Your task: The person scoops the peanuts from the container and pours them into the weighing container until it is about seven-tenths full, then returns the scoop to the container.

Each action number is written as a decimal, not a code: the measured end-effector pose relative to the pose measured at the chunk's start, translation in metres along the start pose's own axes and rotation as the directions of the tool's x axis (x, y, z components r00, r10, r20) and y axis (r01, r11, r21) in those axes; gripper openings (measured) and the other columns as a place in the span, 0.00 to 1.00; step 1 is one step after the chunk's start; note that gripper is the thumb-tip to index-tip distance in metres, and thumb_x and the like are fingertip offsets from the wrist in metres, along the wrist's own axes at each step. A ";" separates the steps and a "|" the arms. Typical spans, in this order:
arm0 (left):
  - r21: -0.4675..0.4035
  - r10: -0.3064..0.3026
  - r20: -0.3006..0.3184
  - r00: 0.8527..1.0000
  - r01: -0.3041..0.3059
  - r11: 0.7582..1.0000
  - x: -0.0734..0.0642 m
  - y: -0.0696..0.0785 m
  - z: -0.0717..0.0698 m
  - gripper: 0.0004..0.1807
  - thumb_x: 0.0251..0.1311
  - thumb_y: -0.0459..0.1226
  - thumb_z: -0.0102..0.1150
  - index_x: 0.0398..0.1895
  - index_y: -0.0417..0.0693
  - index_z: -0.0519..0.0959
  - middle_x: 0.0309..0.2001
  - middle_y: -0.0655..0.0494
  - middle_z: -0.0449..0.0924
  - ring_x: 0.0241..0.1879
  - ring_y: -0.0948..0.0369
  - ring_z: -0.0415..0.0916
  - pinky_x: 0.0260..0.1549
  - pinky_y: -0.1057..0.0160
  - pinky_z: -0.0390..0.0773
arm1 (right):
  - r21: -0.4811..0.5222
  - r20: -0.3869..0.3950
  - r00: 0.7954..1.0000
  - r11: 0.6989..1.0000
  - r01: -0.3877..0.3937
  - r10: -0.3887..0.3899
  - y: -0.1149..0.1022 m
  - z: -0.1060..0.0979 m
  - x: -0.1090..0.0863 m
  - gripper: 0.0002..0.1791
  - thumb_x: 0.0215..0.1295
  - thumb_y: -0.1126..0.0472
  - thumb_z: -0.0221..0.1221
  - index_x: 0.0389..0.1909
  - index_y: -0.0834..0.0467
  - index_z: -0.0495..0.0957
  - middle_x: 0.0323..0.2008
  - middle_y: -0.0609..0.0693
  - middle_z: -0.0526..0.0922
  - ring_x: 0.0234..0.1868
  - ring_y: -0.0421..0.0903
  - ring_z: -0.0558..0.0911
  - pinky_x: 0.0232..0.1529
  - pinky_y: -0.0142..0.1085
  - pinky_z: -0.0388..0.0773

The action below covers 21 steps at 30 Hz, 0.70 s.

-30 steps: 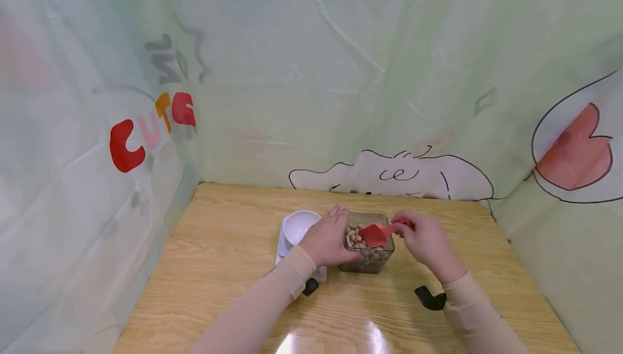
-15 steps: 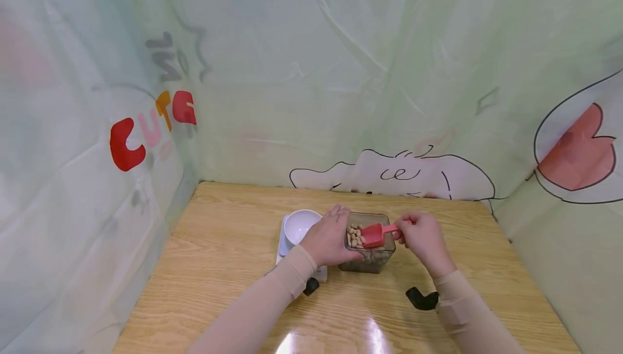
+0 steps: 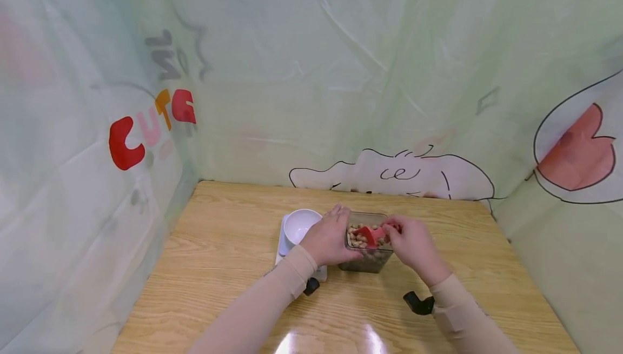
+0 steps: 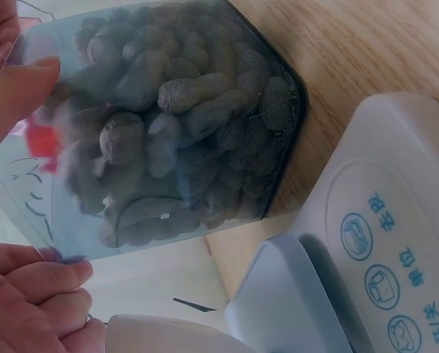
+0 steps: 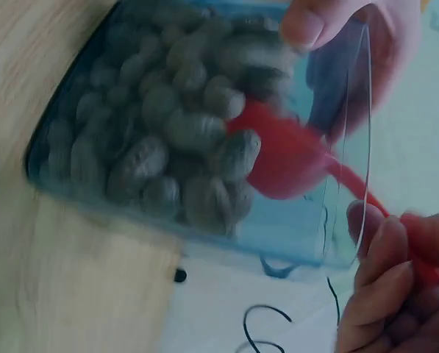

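Observation:
A see-through grey plastic container of unshelled peanuts stands on the table. My left hand grips it at the upper left, thumb on the front wall and fingers along the left side. My right hand pinches the handle of a small red scoop over the container's right rim. In the right wrist view, the scoop's blade is inside, pushed against the peanuts, its tip hidden among them.
Left of the container is a white kitchen scale with a white bowl on it, partly hidden by my left hand. Black wrist camera parts show at my wrists. A printed cloth hangs behind the wooden table.
My right hand drew the scoop slightly right and turned it, then moved it back left and down into the peanuts. The left hand and container stayed in place.

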<state>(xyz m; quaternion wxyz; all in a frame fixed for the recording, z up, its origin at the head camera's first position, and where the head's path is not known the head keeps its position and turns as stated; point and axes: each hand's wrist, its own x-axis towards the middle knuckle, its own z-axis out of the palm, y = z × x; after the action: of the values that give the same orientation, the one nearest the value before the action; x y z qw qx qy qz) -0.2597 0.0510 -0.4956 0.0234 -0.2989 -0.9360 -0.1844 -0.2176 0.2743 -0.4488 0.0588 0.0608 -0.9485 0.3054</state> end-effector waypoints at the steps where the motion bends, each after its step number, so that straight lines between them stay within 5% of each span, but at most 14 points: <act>1: 0.002 -0.002 0.002 1.000 0.002 1.000 0.000 0.000 0.000 0.63 0.54 0.68 0.75 0.83 0.42 0.61 0.82 0.47 0.67 0.86 0.51 0.56 0.81 0.54 0.67 | 0.045 0.017 0.998 0.997 -0.059 0.058 0.001 0.000 0.001 0.12 0.80 0.63 0.57 0.47 0.63 0.88 0.31 0.55 0.91 0.25 0.43 0.78 0.24 0.35 0.72; 5: 0.007 -0.006 0.009 1.000 0.006 1.000 0.000 0.000 0.000 0.63 0.55 0.69 0.74 0.84 0.41 0.60 0.82 0.47 0.67 0.86 0.51 0.55 0.82 0.54 0.66 | 0.220 0.072 0.964 0.939 -0.264 0.254 0.004 0.001 0.008 0.15 0.80 0.60 0.55 0.48 0.67 0.87 0.26 0.53 0.88 0.25 0.42 0.78 0.24 0.33 0.74; 8: 0.005 -0.004 0.013 1.000 0.004 1.000 0.000 0.001 0.000 0.64 0.55 0.70 0.73 0.84 0.42 0.60 0.82 0.47 0.66 0.86 0.52 0.55 0.81 0.54 0.67 | 0.272 0.075 0.949 0.909 -0.315 0.306 0.005 0.003 0.009 0.16 0.79 0.61 0.56 0.49 0.69 0.86 0.25 0.52 0.86 0.23 0.41 0.76 0.22 0.33 0.72; 11: 0.002 -0.005 0.013 1.000 0.005 1.000 -0.001 0.000 0.001 0.64 0.55 0.70 0.73 0.84 0.42 0.59 0.83 0.48 0.66 0.86 0.52 0.55 0.81 0.54 0.68 | 0.219 0.051 0.964 0.939 -0.266 0.261 0.003 0.004 0.006 0.14 0.79 0.62 0.57 0.48 0.67 0.88 0.27 0.54 0.88 0.23 0.42 0.75 0.21 0.33 0.69; 15: -0.001 -0.003 0.007 1.000 0.003 1.000 0.000 -0.001 0.003 0.64 0.54 0.70 0.74 0.84 0.43 0.60 0.83 0.49 0.66 0.86 0.52 0.55 0.80 0.54 0.70 | 0.057 -0.002 0.995 0.994 -0.097 0.098 -0.004 0.009 -0.001 0.11 0.78 0.63 0.60 0.47 0.63 0.89 0.33 0.55 0.91 0.23 0.44 0.74 0.22 0.34 0.70; 18: -0.006 -0.002 0.003 1.000 0.002 1.000 0.000 -0.002 0.003 0.63 0.54 0.69 0.74 0.84 0.43 0.60 0.83 0.49 0.66 0.86 0.52 0.56 0.80 0.54 0.70 | -0.035 -0.044 0.999 0.999 0.013 -0.015 -0.009 0.013 -0.005 0.08 0.77 0.65 0.62 0.46 0.61 0.90 0.35 0.55 0.91 0.23 0.43 0.75 0.23 0.34 0.72; 21: -0.014 -0.006 0.002 1.000 0.006 1.000 0.001 -0.002 0.002 0.63 0.54 0.69 0.75 0.84 0.44 0.60 0.83 0.49 0.66 0.86 0.52 0.55 0.80 0.53 0.70 | -0.061 -0.051 0.998 0.997 0.038 -0.041 -0.012 0.015 -0.005 0.08 0.76 0.65 0.63 0.45 0.61 0.90 0.33 0.54 0.91 0.23 0.43 0.74 0.23 0.34 0.71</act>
<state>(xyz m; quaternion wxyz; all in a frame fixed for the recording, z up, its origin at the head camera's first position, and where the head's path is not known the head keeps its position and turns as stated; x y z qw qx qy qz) -0.2614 0.0506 -0.4984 0.0197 -0.2966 -0.9356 -0.1906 -0.2119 0.2568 -0.4547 0.0915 0.0698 -0.9539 0.2771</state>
